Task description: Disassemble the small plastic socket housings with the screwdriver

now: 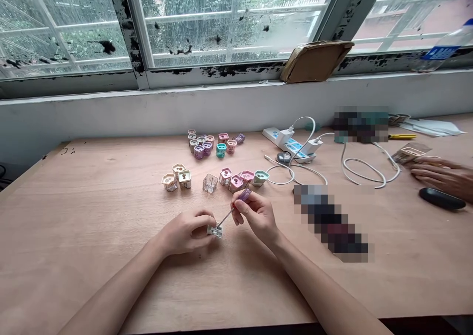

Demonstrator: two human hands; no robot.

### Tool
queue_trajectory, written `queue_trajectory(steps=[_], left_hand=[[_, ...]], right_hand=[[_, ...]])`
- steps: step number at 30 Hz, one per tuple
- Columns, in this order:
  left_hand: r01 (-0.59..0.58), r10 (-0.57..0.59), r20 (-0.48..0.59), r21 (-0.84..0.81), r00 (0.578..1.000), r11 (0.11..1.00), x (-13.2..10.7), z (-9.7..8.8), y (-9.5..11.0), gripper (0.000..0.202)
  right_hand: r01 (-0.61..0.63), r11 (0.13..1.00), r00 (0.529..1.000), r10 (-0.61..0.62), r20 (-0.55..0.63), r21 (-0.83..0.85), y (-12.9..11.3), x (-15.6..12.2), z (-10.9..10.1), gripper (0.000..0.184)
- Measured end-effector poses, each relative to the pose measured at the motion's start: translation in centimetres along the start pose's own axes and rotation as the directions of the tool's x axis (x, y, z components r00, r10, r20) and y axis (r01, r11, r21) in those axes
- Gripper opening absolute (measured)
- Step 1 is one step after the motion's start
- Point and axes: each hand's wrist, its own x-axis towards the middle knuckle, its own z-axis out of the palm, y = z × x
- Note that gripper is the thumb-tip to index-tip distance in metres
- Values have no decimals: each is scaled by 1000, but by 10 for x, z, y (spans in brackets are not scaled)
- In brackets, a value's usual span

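Wooden counter (92, 187): left hand (186, 232) grip closed on small plastic housing (215, 231); right hand (256, 216) grip pinching purple-handled screwdriver (244, 194), tip touching housing.

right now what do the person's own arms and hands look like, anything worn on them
The left forearm and right forearm are bare, with no sleeves in view. The left hand and right hand are ungloved, with no visible watch, bracelet or ring.
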Motion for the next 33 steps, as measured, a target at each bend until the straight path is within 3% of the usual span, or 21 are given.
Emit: queue_trajectory(steps=[12, 24, 33], left_hand=[[-13, 24, -74, 145, 997, 989, -2, -4, -3, 13], [9, -3, -83, 69, 997, 998, -4, -3, -13, 18], [54, -48, -114, 50, 992, 997, -1, -9, -4, 27]], right_hand=[[79, 996, 996, -80, 30, 34, 1, -2, -3, 28], [117, 993, 992, -117, 42, 3, 1, -3, -1, 22], [120, 993, 992, -120, 48, -4, 2, -5, 0, 21]])
